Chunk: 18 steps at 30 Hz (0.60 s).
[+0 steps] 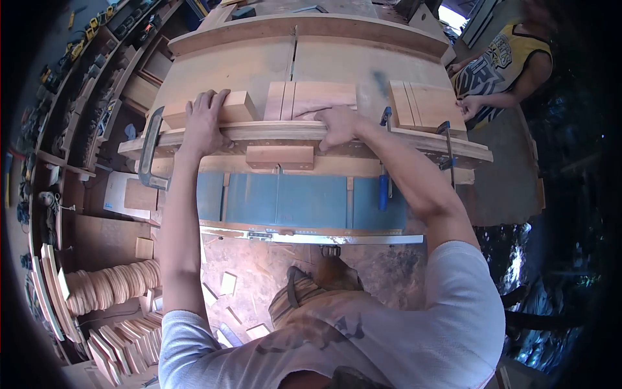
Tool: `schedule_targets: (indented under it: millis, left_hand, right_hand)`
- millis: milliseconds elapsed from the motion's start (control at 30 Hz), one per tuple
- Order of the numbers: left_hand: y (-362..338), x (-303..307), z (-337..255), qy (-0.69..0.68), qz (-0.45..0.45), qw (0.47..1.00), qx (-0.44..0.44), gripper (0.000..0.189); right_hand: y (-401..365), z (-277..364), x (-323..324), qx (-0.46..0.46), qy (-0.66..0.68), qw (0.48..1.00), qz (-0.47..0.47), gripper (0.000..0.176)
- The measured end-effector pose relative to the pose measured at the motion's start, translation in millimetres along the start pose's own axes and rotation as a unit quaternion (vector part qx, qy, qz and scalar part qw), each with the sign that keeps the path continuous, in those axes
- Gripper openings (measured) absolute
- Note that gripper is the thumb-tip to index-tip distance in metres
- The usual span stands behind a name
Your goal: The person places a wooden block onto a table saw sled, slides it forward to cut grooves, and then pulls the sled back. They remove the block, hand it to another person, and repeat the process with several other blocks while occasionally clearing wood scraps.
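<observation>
A long plywood fence (259, 131) lies across a saw table, clamped at its ends. My left hand (206, 122) is closed over it, fingers on a thick wooden block (238, 107) behind, thumb on the near side. Further right, my right hand (340, 125) grips the fence too, its fingers reaching the edge of a grooved wooden board (317, 94). Some of its fingertips are hard to make out. A small wooden block (280, 157) sits against the fence's near face, between my hands.
A black C-clamp (151, 149) holds the left end; a blue-handled clamp (383, 188) and another clamp (446, 146) are at the right. Another grooved board (421, 104) lies near a person (499, 71) in a yellow top. Shelves of tools (84, 84) line the left. Wood offcuts litter the floor.
</observation>
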State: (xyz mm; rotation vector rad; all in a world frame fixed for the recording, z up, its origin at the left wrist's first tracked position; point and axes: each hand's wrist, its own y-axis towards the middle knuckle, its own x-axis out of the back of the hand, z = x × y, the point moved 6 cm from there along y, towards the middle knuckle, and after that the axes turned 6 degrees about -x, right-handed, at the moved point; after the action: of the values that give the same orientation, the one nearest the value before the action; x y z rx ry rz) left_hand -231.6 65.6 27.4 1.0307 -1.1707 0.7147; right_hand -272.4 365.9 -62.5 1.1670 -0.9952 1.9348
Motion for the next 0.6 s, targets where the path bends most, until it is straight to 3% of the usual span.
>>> schedule_targets:
  millis: [100, 300, 400, 467, 533, 600]
  left_hand:
    - [-67, 28, -27, -0.026, 0.012, 1.000, 0.012, 0.125]
    - [-175, 60, -60, -0.041, 0.014, 0.999, 0.030, 0.124]
    - [-195, 64, -62, -0.055, -0.008, 0.998, 0.030, 0.124]
    - [-197, 66, -61, -0.076, -0.011, 0.996, 0.033, 0.123]
    - [-195, 63, -57, -0.094, -0.016, 0.995, 0.038, 0.125]
    - [-195, 64, -56, -0.107, -0.008, 0.993, 0.044, 0.126]
  right_hand:
    - [-71, 48, -25, 0.007, 0.010, 1.000, 0.009, 0.072]
    - [-161, 105, -67, 0.021, 0.028, 0.997, 0.067, 0.080]
    - [-134, 77, -47, -0.047, 0.117, 0.992, 0.002, 0.089]
    - [-106, 44, -32, -0.125, -0.069, 0.980, -0.137, 0.101]
    - [-72, 9, -51, -0.160, -0.078, 0.984, -0.024, 0.104]
    - [-78, 20, -33, -0.151, -0.084, 0.985, 0.009, 0.102]
